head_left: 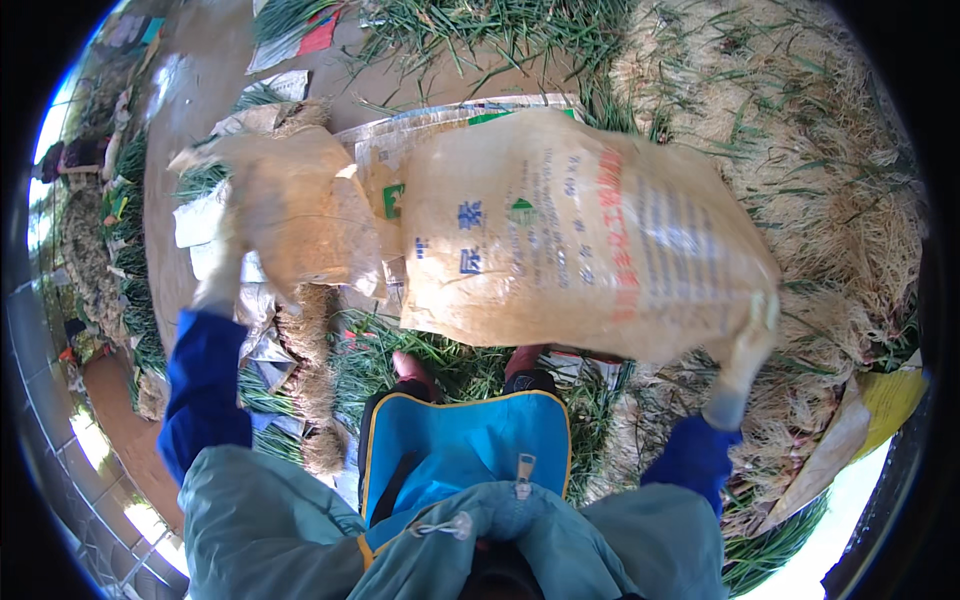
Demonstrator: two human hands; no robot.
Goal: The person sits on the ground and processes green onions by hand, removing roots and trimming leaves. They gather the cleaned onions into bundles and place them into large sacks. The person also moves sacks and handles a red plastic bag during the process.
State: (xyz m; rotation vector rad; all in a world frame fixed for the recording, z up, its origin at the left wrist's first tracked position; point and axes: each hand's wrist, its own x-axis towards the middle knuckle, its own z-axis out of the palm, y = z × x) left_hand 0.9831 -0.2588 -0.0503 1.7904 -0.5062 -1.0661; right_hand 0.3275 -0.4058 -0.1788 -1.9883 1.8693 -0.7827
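A large tan woven plastic sack [570, 232] with printed writing is spread in front of me, above my feet. My right hand [750, 337], in a pale glove, grips its lower right corner. My left hand [225, 255], gloved and blurred, is at the left beside a second brown, crumpled piece of sacking [307, 202]; it seems to hold its edge, but the fingers are too blurred to tell. More flattened printed sacks [375, 142] lie beneath and behind the large one.
Heaps of green-leaved, pale-rooted plants, probably scallions [780, 195], cover the right side. Loose green leaves [487, 30] lie at the top. Bundled roots [307, 360] stand left of my feet. A yellow-and-white sack [885, 412] lies at lower right. A person [79, 154] is at far left.
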